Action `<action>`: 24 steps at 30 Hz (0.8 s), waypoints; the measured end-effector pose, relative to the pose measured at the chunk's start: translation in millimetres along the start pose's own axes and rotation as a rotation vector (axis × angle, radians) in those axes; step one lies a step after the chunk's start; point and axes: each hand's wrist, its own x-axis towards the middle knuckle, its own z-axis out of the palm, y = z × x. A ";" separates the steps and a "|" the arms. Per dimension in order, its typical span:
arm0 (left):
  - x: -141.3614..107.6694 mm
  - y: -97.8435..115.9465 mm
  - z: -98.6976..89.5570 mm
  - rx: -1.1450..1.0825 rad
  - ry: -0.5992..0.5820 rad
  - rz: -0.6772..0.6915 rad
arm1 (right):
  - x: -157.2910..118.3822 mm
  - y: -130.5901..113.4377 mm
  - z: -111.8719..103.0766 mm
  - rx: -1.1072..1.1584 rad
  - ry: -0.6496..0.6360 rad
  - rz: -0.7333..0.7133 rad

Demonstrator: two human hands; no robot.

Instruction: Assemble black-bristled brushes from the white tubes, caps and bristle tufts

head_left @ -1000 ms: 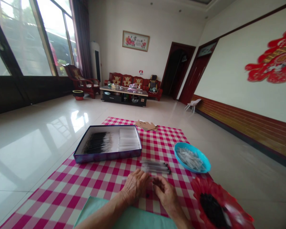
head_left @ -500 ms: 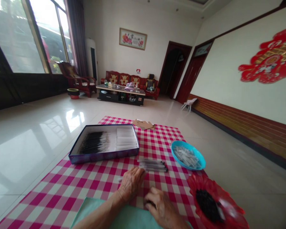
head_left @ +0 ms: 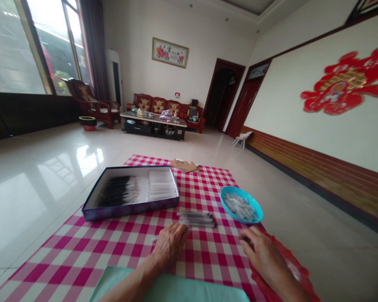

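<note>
My left hand (head_left: 171, 242) rests low over the checked cloth with its fingers closed. A thin pale tip (head_left: 154, 239) shows at its left side; what the fingers hold is hidden. Just beyond the fingertips lies a row of clear-barrelled pens (head_left: 195, 219) with black ends. My right hand (head_left: 261, 251) is above the near edge of the red flower-shaped bowl (head_left: 297, 266), covering most of it. Its fingers are curled, slightly blurred, and their contents cannot be seen. Past that hand sits the blue bowl (head_left: 261, 214), full of small translucent pieces (head_left: 239, 205).
A shallow box (head_left: 129, 212) at the left holds black thin rods (head_left: 116, 191) and white tubes (head_left: 162, 184). Cardboard pieces (head_left: 185, 165) lie at the far end of the checked tablecloth (head_left: 66, 260). A green cloth (head_left: 176, 289) is closest to me.
My right hand has moved right and forward, from beside my left hand to over the red bowl. The left hand stays at the pens. The view has shifted slightly.
</note>
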 end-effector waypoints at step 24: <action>-1.7 0.8 -0.2 -0.083 -0.057 0.203 | 8.0 -70.3 120.2 0.785 0.141 0.146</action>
